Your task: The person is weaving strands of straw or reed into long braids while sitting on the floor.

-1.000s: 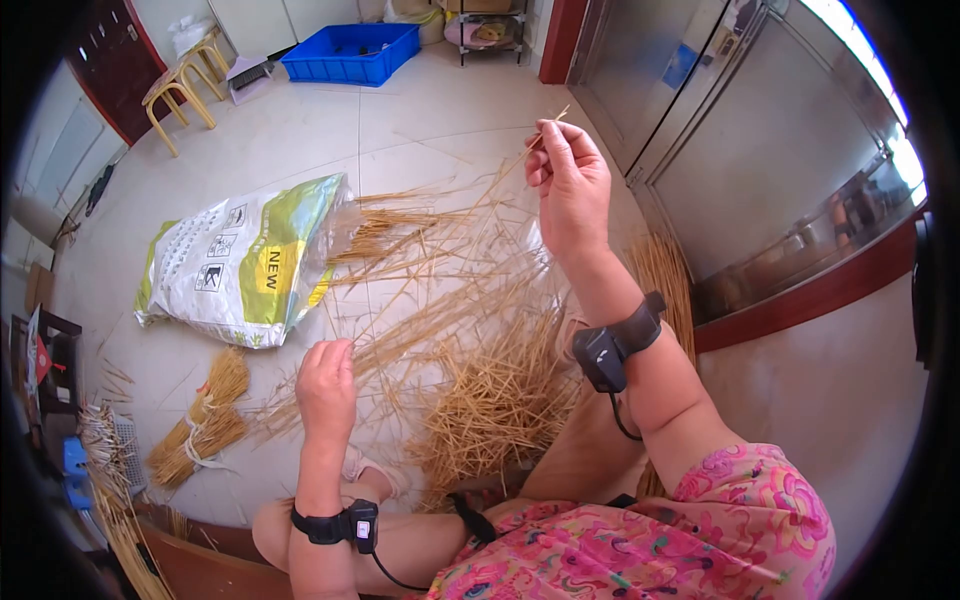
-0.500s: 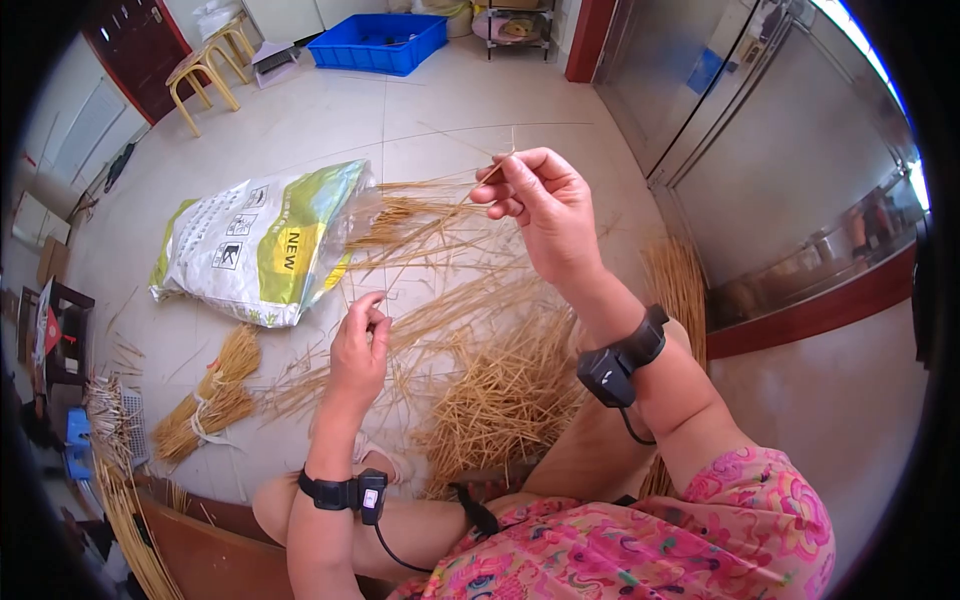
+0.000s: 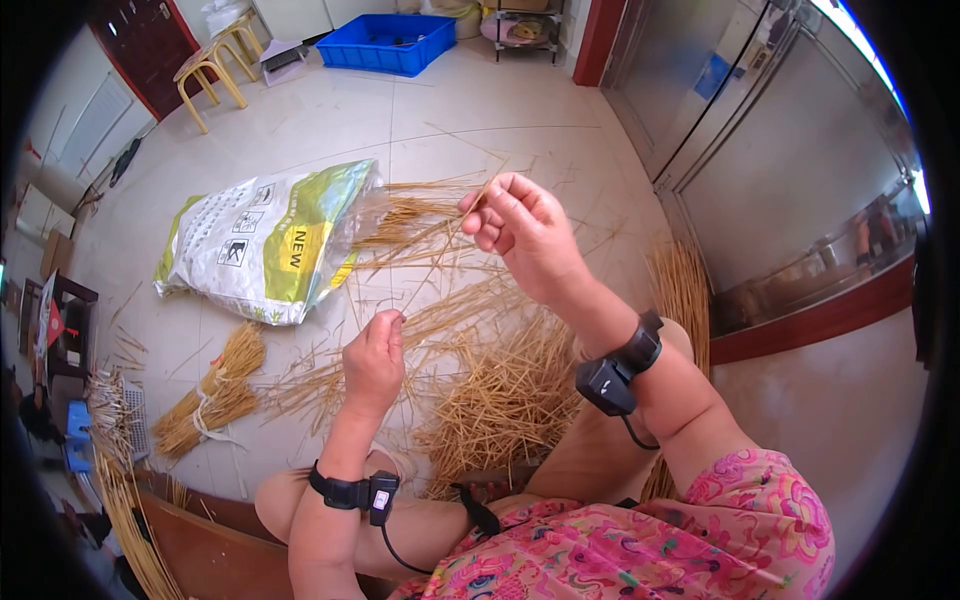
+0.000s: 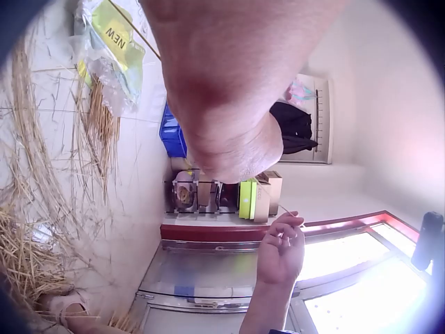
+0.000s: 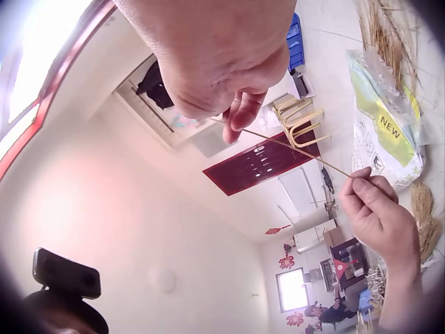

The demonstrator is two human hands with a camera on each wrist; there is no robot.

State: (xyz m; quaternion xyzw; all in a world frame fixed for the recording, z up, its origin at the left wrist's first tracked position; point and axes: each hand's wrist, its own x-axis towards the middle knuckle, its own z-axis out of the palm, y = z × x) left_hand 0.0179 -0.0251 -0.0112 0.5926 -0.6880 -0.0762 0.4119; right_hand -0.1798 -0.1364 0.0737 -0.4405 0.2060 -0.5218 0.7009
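My head view: bright, soft shadows, fisheye bend, black corners, glare strip beside the steel door [image 3: 790, 180]. Wrist views hazy, edges dark; glass panes [image 4: 358, 285] blown out. My straw [image 5: 299, 150] reads fine.

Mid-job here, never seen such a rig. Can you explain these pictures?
There is no machine, just a person's bare left hand and right hand. One picture looks down from the person's head; the other two come from black boxy cameras on the wrists. Both hands pinch a thin straw-coloured stalk, seen best from the right wrist. On the pale tiled floor lie a white-and-green plastic bag, a heap of short golden straw and a tied golden straw bundle.
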